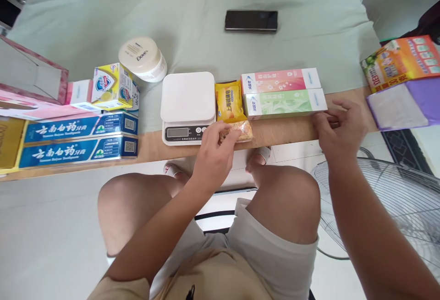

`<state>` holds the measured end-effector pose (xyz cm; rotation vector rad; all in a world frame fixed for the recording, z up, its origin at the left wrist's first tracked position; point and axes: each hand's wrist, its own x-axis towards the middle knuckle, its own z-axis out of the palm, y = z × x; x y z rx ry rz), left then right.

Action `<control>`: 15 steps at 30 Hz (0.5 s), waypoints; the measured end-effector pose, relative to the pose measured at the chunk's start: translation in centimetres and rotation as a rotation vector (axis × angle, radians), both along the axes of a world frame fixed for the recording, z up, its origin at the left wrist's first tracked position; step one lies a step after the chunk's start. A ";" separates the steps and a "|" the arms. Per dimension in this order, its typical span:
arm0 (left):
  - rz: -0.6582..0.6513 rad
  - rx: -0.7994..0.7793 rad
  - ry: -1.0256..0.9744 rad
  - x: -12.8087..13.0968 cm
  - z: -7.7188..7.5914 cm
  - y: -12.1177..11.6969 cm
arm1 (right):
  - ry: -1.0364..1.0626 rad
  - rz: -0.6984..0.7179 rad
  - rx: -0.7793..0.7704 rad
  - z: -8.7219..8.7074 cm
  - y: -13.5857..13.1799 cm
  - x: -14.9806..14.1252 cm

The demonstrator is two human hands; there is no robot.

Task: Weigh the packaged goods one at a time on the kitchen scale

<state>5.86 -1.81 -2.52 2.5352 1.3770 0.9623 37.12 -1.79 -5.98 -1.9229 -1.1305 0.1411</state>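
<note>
My left hand (215,146) is closed in a pinch on the near end of a yellow soap packet (230,103) that lies just right of a white kitchen scale (187,96). My right hand (340,128) rests at the table's front edge with its fingers curled against the right end of a green toothpaste box (285,103). A pink toothpaste box (280,80) lies right behind the green one, touching it.
To the left lie two blue toothpaste boxes (80,139), a yellow soap box (115,87) and a Dove jar (142,59). A black phone (250,20) lies further back. An orange box (400,62) and purple pack (405,105) are at right. A floor fan (395,199) stands beside my right knee.
</note>
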 end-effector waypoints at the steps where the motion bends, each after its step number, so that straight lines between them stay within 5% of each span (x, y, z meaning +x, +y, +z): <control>1: -0.004 -0.003 -0.009 0.0 0.2 -0.1 | 0.004 0.013 -0.008 0.1 -0.2 0.0; 9: 0.010 0.051 -0.145 -2.7 2.1 0.1 | -0.136 0.031 0.176 4.1 -2.0 -2.6; 15: 0.178 0.022 -0.247 -7.9 4.4 0.7 | -0.052 0.373 0.314 7.6 -2.4 -9.0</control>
